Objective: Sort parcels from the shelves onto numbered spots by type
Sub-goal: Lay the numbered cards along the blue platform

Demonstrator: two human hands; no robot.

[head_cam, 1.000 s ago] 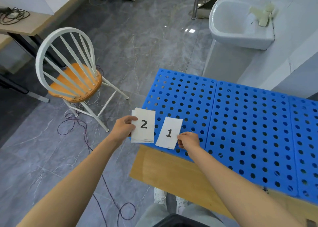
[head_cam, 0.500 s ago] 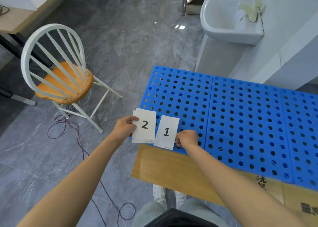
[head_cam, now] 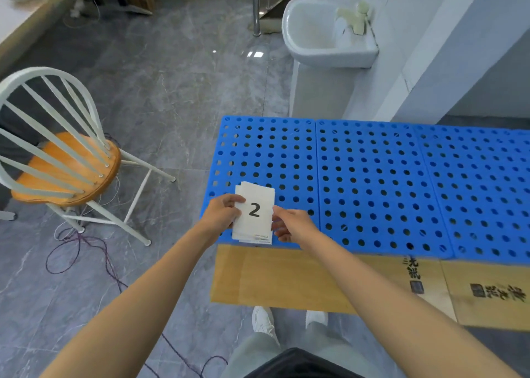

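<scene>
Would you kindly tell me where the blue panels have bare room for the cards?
The middle panel and right panel are bare as far as visible, as is the far half of the left panel, towards the sink. It is crowded only at that panel's near edge, where the left hand and right hand hold the cards.

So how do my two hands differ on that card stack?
The left hand grips the card stack by its left edge, thumb over the top card; the right hand only meets its right edge, grip unclear. The left hand sits farther up it than the right hand. Both touch the stack.
</scene>
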